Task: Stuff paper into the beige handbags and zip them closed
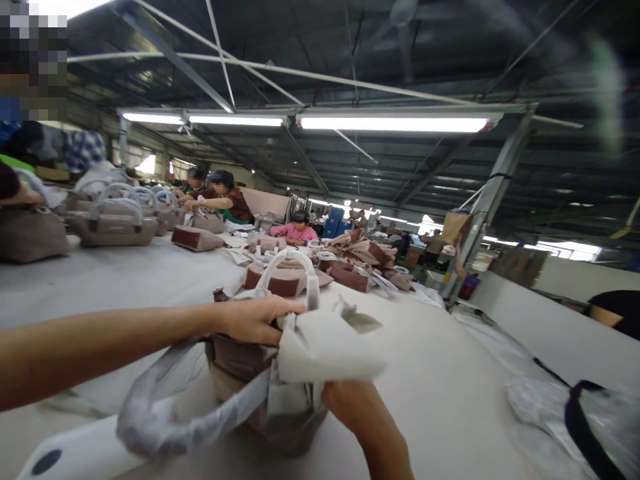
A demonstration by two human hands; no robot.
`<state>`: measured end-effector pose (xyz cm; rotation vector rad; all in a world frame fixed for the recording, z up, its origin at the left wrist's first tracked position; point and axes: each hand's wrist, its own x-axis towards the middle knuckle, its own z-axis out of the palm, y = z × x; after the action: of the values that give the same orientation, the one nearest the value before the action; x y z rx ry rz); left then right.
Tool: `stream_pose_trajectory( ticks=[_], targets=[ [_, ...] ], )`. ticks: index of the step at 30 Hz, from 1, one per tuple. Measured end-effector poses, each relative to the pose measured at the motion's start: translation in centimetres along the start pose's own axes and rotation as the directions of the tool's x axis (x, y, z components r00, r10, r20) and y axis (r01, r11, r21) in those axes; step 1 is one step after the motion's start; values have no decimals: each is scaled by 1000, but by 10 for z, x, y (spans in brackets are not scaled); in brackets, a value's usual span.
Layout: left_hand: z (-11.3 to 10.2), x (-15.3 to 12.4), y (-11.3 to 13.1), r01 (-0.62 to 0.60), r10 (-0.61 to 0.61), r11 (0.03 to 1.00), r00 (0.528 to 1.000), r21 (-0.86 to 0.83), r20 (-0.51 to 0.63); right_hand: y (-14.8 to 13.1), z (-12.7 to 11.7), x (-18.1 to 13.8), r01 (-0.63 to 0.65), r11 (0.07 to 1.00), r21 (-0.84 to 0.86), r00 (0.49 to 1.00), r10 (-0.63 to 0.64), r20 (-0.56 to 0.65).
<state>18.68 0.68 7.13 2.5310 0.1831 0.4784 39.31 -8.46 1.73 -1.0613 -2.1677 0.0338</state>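
Your left hand (253,319) reached in from the left with its fingers curled over the top edge of a brown and tan handbag (250,373), which sat on the long grey table (450,380) directly in front of you. The hand was closed on the bag's rim, and on the white paper stuffing (325,347) that bulged out of the bag's mouth. Your right hand (345,397) came up from below, against the bag's right side under the paper; its fingers were hidden behind the paper and the bag, so I cannot tell how far they were closed. The bag's wrapped handle (165,407) hung in a loop towards you, blurred. Just beyond the bag, another handbag with a pale arched handle (287,273) stood upright. Further along the table lay a heap of more brown bags (365,257). On the far left a row of finished tan bags (115,223) stood in line, and other people (225,197) worked at the table's far end. At the lower right lay clear plastic wrapping (565,413) with a dark strap across it
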Motion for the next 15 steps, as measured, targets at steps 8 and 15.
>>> stream_pose_trajectory(
  ticks=[8,15],
  targets=[
    [-10,5,-28,148,-161,952,987,-266,-25,-17,-9,8,-4,995,-97,1000,1,-31],
    [5,-5,-27,126,-125,992,976,9,178,-26,-4,11,115,987,-111,993,-116,-6]
  ],
)
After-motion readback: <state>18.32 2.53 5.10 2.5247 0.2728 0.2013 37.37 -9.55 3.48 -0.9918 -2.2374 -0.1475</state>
